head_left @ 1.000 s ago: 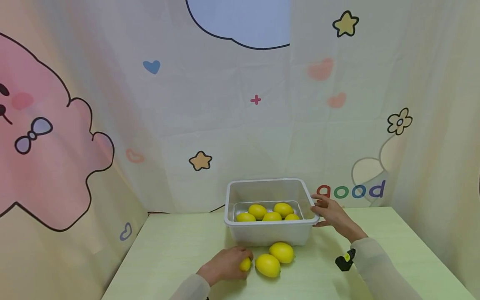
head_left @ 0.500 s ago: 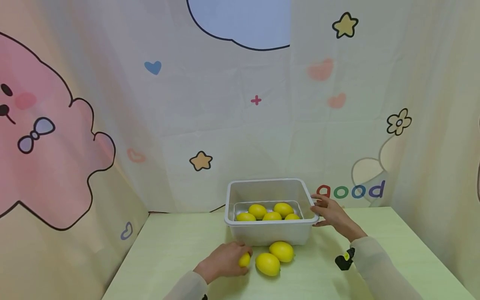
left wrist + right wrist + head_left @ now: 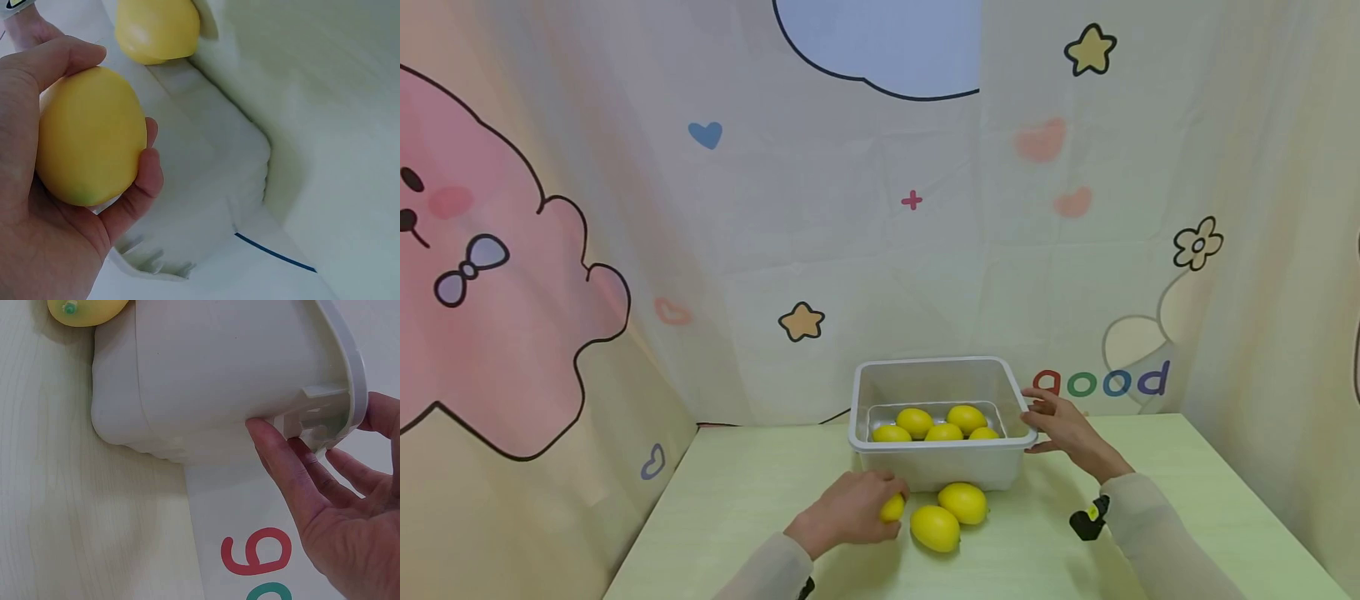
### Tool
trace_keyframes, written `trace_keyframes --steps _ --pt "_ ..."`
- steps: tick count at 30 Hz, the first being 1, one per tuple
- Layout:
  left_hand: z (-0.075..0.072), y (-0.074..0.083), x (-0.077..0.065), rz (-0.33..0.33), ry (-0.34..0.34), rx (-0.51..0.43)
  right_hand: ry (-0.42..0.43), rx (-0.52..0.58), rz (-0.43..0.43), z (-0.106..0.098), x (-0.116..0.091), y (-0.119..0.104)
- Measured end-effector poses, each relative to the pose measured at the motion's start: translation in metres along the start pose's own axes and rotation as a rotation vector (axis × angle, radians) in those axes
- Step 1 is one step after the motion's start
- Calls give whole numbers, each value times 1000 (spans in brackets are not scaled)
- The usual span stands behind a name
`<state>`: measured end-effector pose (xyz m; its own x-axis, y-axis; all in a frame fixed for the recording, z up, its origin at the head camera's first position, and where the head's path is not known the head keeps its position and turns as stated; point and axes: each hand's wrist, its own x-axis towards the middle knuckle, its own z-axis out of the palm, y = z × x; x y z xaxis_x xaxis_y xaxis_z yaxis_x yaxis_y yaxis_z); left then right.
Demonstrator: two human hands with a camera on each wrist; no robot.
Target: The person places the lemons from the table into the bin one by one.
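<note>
My left hand [image 3: 853,510] grips a yellow lemon [image 3: 94,137], its fingers and thumb curled round the fruit, just in front of a white plastic bin [image 3: 936,467]. Two more lemons lie on the table right of that hand: one nearer lemon [image 3: 936,528] and one farther lemon [image 3: 963,503] close to the bin's front wall. Several lemons [image 3: 914,423] sit inside the bin. At its right end, my right hand [image 3: 350,512] holds the rim, fingers under the lip and against the outer wall; part of the hand is cut off in the right wrist view.
The pale green table [image 3: 760,467] ends at a cloth backdrop [image 3: 865,250] printed with stars, hearts and the word "good". The bin stands near the table's back edge. A side curtain [image 3: 490,350] with a pink cartoon figure hangs at the left.
My left hand has moved slightly up and toward the bin with the lemon in its grip. My right hand, the bin and the other lemons have stayed in place.
</note>
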<state>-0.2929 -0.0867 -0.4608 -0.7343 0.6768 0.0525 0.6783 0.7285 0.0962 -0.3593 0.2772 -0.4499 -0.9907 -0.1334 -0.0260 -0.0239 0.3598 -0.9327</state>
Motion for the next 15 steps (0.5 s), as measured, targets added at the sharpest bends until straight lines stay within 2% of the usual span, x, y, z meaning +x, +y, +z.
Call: trace_keyframes --steps 5,15 --pt "-12 1 2 20 26 3 2 -2 3 0 -1 -2" --pt "-36 -2 8 54 96 75 4 -13 10 1 -1 -2"
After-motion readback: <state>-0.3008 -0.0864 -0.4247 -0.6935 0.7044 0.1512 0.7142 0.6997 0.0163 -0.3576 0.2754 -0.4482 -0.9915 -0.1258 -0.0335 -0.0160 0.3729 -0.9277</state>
